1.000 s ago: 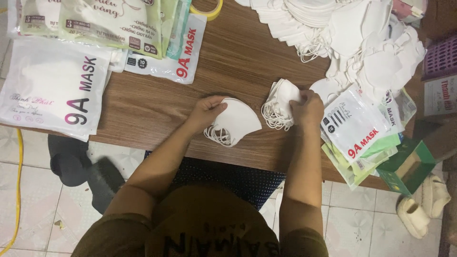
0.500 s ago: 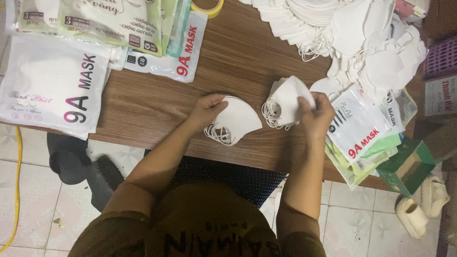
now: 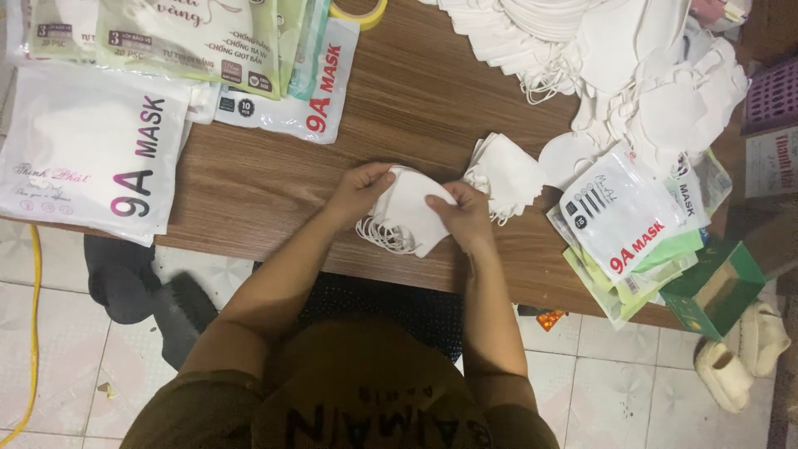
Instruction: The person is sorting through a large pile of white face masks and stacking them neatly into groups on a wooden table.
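wooden table | white masks heap | mask packets | tape roll

White mask packets, seemingly stacked

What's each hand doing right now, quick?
Left hand: grip closed on the small stack of white masks, at its left edge.
Right hand: grip closed on the same stack, at its right edge.

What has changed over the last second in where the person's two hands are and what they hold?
The right hand left the small stack of folded masks and moved left, joining the left hand on the white mask bundle; both now have a grip on it. The left hand, the stack, the mask packets and the loose mask heap stayed put.
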